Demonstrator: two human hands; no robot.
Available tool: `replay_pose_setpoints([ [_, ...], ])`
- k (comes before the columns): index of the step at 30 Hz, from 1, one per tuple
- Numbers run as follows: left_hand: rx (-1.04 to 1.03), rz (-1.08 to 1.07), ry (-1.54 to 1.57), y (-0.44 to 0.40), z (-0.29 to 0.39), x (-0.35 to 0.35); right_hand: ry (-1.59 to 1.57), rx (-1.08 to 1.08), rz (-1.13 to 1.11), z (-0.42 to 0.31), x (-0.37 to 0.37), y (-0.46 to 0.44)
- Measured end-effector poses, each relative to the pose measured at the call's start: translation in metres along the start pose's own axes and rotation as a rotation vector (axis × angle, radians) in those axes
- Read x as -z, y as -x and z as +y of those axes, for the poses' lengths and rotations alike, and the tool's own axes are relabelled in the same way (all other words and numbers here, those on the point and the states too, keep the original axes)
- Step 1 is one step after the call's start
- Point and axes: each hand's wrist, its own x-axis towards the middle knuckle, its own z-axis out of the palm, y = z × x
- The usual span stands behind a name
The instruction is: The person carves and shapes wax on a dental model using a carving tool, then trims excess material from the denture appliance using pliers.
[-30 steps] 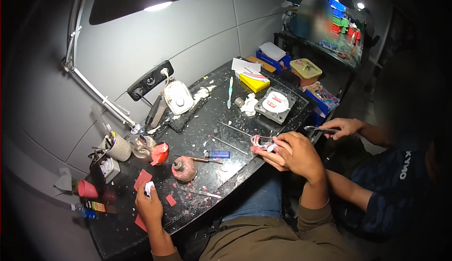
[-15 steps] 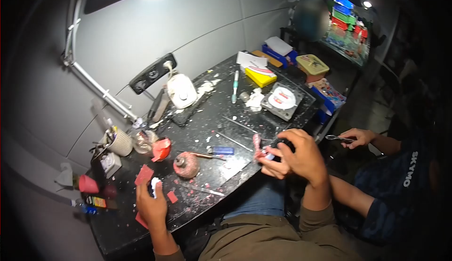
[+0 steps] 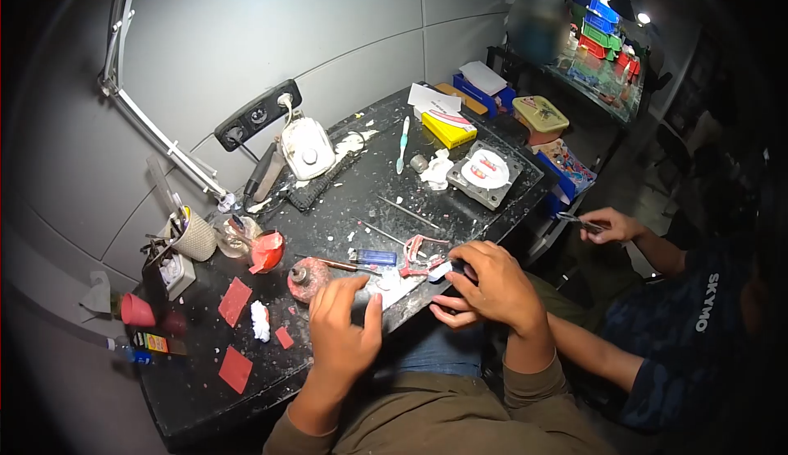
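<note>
2 larger red sheets (image 3: 235, 301) and a white wad (image 3: 260, 321) lay to the left of a round, pink-crusted burner (image 3: 300, 281) on a black bench (image 3: 197, 393). The left hand (image 3: 345, 332) had just come away from them to the near right side of the burner, a move that freed it of the wad and brought it closer to the work. It hung palm inward, its thumb and fingers spread and curved around nothing. Right of the burner lay a blue lighter (image 3: 373, 257) and, beyond it, a pink frame (image 3: 420, 258). Farther right, the right hand (image 3: 499, 287) reached in, knuckles up and wrist bent, its fingers pinching a dark piece (image 3: 468, 272). The fingers beneath appeared to be a co-worker's, though the overlap hid their source. At far right of the burner, the co-worker's other hand (image 3: 617, 225) gripped a metal tool (image 3: 581, 222).
</note>
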Motion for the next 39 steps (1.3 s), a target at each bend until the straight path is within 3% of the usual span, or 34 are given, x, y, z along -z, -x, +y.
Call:
replay_pose_setpoints([
  [9, 0.171, -0.3, 0.023, -0.026, -0.006, -0.058, -0.045, -0.05, -0.05, 0.006, -0.015, 0.0],
  [18, 0.124, -0.271, 0.015, -0.026, -0.007, -0.067, -0.114, 0.0, -0.033, 0.02, -0.02, -0.007],
  [23, 0.273, -0.247, 0.137, -0.026, -0.005, -0.066, -0.213, 0.075, 0.011, 0.021, -0.021, -0.01],
  [28, 0.255, -0.047, 0.636, -0.026, 0.005, -0.041, -0.446, 0.099, 0.114, -0.005, -0.003, -0.01],
  [34, 0.103, 0.134, 0.574, -0.001, 0.012, -0.027, -0.861, -0.084, -0.008, -0.028, -0.003, 0.0],
  [36, 0.179, 0.076, 0.751, 0.008, 0.017, -0.023, -1.126, -0.228, -0.125, -0.031, -0.005, 0.002],
  [39, 0.285, 0.042, 0.84, 0.014, 0.025, -0.009, -1.212, -0.263, -0.164, -0.037, -0.006, 0.003],
])
